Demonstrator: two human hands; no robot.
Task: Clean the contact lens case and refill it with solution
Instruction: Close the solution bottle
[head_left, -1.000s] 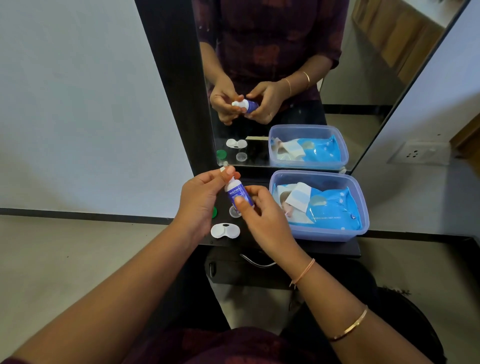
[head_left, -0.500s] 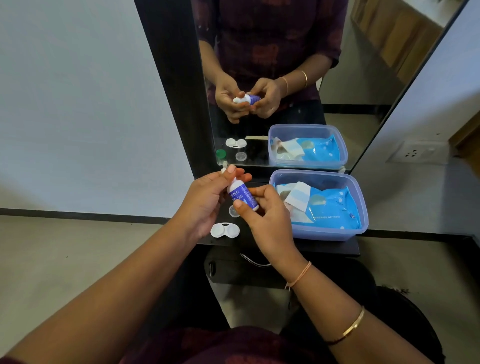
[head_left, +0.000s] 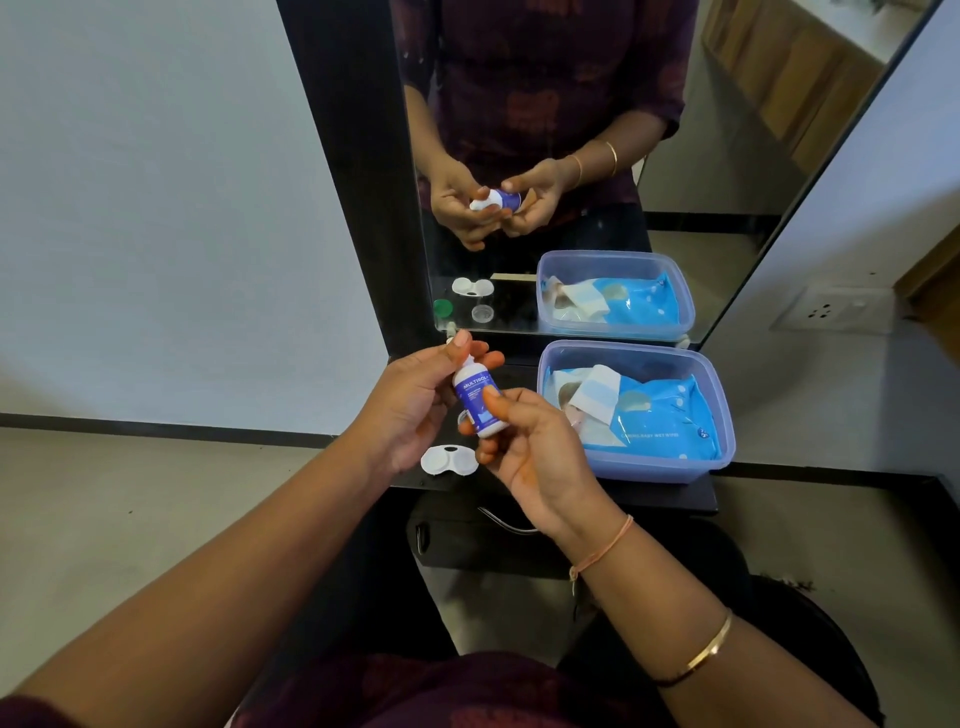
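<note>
Two hands meet over the black shelf (head_left: 675, 496): right hand (head_left: 530, 452) pinches the tilted solution bottle (head_left: 475, 397), left hand (head_left: 410, 410) curls round its cap end. White lens case (head_left: 449, 461) lies on the shelf just beneath.

The bottle (head_left: 475, 397), left of centre, has a blue label with "MULTISOL" in white capitals running along its upper part. Under that word are several lines of finer white print, too small to read, and a pale panel at the label's lower end that cannot be made out. To the right, in the tub (head_left: 726, 415), the blue wipes pack (head_left: 670, 421) has a line of small white capitals along its near edge. It ends in "BABY WET WIPES", and the word before that is too blurred to read. In the mirror (head_left: 727, 130), the reflected bottle and pack show no legible lettering.
</note>
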